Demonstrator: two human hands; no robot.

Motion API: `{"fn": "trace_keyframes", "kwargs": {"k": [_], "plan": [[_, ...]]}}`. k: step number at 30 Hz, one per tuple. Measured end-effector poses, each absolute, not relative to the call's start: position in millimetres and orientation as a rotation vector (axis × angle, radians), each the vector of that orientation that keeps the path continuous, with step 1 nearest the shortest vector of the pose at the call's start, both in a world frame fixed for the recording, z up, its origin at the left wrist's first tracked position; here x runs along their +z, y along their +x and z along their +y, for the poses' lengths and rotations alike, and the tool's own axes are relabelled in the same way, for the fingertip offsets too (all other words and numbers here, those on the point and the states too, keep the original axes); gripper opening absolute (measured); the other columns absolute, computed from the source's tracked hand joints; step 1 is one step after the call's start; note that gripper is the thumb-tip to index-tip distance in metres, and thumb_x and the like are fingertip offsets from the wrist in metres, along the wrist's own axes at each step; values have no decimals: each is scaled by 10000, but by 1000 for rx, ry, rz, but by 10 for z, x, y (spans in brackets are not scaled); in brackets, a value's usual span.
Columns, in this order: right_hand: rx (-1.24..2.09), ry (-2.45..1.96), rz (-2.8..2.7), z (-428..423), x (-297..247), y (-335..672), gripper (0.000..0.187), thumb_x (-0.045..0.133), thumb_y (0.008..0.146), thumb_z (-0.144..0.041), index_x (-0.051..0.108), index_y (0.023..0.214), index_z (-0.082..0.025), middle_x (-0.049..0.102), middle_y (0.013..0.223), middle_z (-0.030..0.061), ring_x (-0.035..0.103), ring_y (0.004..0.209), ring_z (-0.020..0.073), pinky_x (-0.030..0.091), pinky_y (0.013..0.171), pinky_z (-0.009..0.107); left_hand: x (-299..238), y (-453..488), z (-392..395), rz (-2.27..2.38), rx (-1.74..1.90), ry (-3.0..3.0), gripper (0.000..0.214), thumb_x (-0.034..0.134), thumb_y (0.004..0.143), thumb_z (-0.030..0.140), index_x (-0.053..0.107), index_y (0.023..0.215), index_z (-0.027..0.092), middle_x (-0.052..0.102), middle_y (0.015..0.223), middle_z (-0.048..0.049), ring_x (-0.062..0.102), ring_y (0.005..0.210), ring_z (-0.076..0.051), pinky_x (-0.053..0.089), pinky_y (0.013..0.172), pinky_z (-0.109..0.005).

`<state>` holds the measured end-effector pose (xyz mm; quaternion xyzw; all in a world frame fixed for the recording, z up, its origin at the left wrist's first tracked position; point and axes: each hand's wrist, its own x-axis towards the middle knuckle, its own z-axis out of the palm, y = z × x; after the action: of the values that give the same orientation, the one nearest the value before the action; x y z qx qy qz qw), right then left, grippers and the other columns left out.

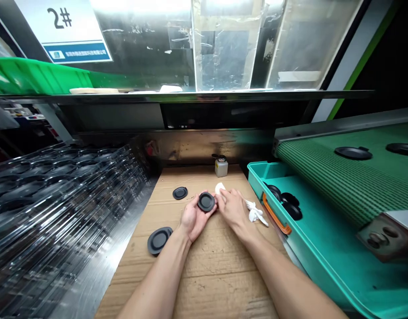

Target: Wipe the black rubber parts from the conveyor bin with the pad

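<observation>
Bare forearms reach out from the bottom of the frame over a cardboard sheet point(207, 266) that covers the workbench. At far left, stacks of clear moulded trays point(57, 199) slope down beside the sheet. Two loose dark discs lie on the cardboard, a larger one point(159, 239) near the left forearm and a smaller one point(180, 192) farther back.

At centre, the left hand point(193, 219) cradles a black disc point(206, 201) just above the cardboard, with the fingers curled round its rim and the flat face turned up. The right hand point(233, 208) touches the disc's right edge, its fingers closed on a white cloth point(255, 213) whose loose end trails onto the cardboard. A small capped bottle point(221, 167) stands behind the hands.

The disc looks light and thin, probably moulded rubber or plastic with a raised lip. It is likely stiff enough to hold by the edge, though its smooth face may mark or slip. The rim appears to be the surest place to take hold, as the left hand does now.

At right, a teal tray point(323, 248) with an orange handle point(276, 217) holds more dark discs point(290, 206). Beyond it, a green ribbed belt point(350, 186) carries others point(353, 153).
</observation>
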<state>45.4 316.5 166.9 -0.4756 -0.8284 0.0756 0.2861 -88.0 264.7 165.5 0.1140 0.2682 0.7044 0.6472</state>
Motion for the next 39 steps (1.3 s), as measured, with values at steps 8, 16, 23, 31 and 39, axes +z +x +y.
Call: {"fn": "trace_keyframes", "kwargs": {"k": [8, 16, 23, 31, 39], "plan": [[369, -1081, -2006, 3244, 1702, 609, 336, 441, 939, -351, 571, 1211, -202, 596, 1094, 90, 553, 994, 198, 413, 891, 299, 1669, -984, 2655, 636, 1560, 172, 367, 351, 945, 362, 566, 1051, 84, 636, 1048, -214, 655, 848, -243, 546, 748, -385], [393, -1045, -2041, 3217, 1663, 548, 348, 452, 923, -347, 584, 1211, -204, 575, 1089, 96, 544, 1017, 218, 429, 910, 337, 1683, -985, 2639, 608, 1559, 203, 461, 316, 947, 424, 589, 1036, 62, 638, 1006, -212, 641, 821, -241, 532, 654, -335], [522, -854, -2149, 3031, 1698, 465, 417, 574, 843, -322, 555, 1248, -225, 545, 1086, 79, 552, 996, 206, 451, 899, 316, 1663, -937, 2682, 681, 1651, 217, 377, 352, 953, 356, 619, 1019, 98, 672, 1014, -145, 644, 918, -229, 546, 785, -365], [554, -1042, -2119, 3004, 1701, 405, 485, 550, 841, -320, 516, 1300, -167, 508, 1075, 115, 572, 957, 231, 472, 877, 357, 1629, -755, 2657, 566, 1588, 344, 348, 433, 931, 332, 608, 1115, 94, 650, 1146, -163, 604, 1091, -251, 469, 978, -388], [673, -1073, -2049, 2907, 1817, 410, 514, 634, 763, -282, 454, 1240, -220, 596, 1110, 82, 581, 1015, 237, 450, 868, 333, 1683, -794, 2669, 552, 1705, 273, 296, 463, 864, 208, 642, 1070, 94, 656, 1137, -155, 621, 1057, -255, 472, 986, -402]]}}
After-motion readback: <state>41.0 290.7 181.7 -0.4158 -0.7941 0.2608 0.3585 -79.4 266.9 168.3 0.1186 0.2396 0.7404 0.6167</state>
